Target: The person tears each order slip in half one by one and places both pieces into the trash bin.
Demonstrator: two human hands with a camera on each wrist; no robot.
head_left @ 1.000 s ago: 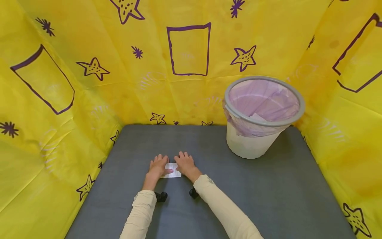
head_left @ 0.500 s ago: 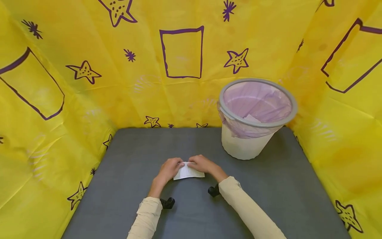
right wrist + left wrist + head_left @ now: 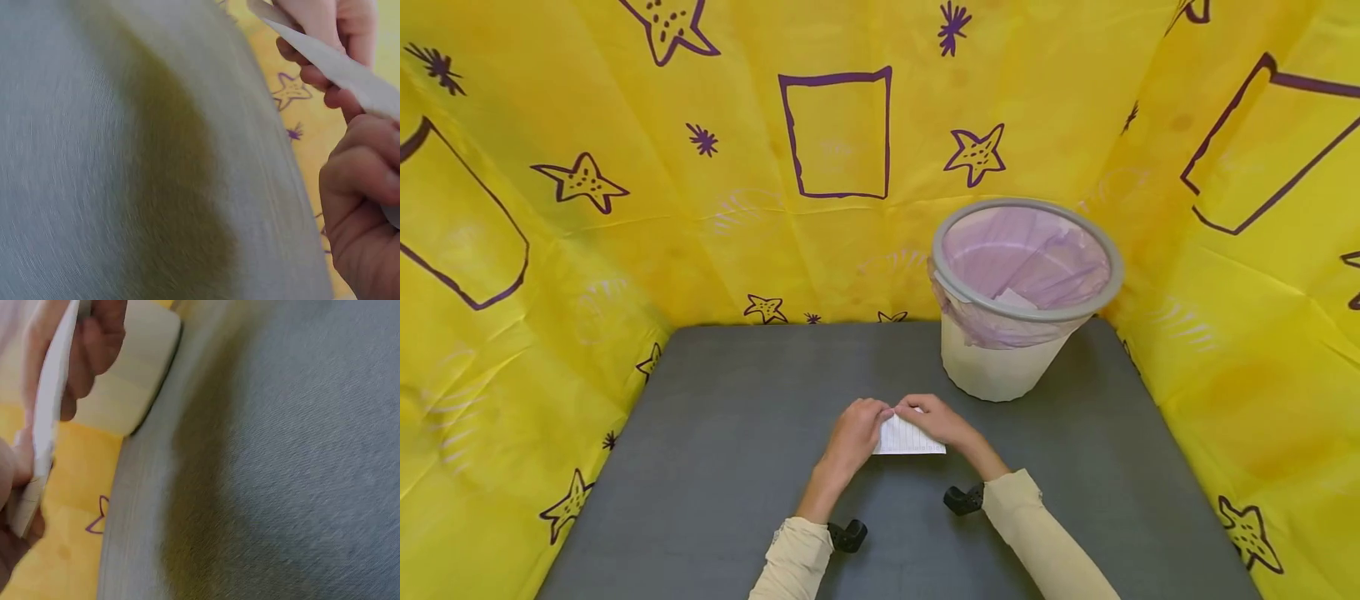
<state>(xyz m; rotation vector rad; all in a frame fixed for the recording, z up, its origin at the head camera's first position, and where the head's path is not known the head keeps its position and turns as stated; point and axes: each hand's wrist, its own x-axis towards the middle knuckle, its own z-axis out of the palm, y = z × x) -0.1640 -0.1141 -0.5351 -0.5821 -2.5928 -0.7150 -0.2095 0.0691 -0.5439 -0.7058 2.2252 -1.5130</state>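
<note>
A small sheet of white paper with printed lines (image 3: 910,439) is raised off the grey table between both hands. My left hand (image 3: 854,432) pinches its upper edge, thumb on the near face and fingers behind. Right beside it, my right hand (image 3: 937,419) pinches the same edge, and the two thumbs nearly meet. In the left wrist view the paper (image 3: 49,403) shows almost edge-on, with curled fingers behind it. Seen from the right wrist, the paper (image 3: 340,67) slants between the hands, and the right hand's fingers (image 3: 362,169) are curled.
A white wastebasket with a grey rim (image 3: 951,296) and purple liner stands at the back right of the table (image 3: 737,467). A white scrap of paper (image 3: 1013,299) lies inside it. Yellow cloth walls (image 3: 722,250) with purple drawings enclose the table's back and sides.
The paper lay on the table with both hands over it; it has since been lifted off. Both hands moved right in view and closer together along its upper edge, as the camera also turned.
</note>
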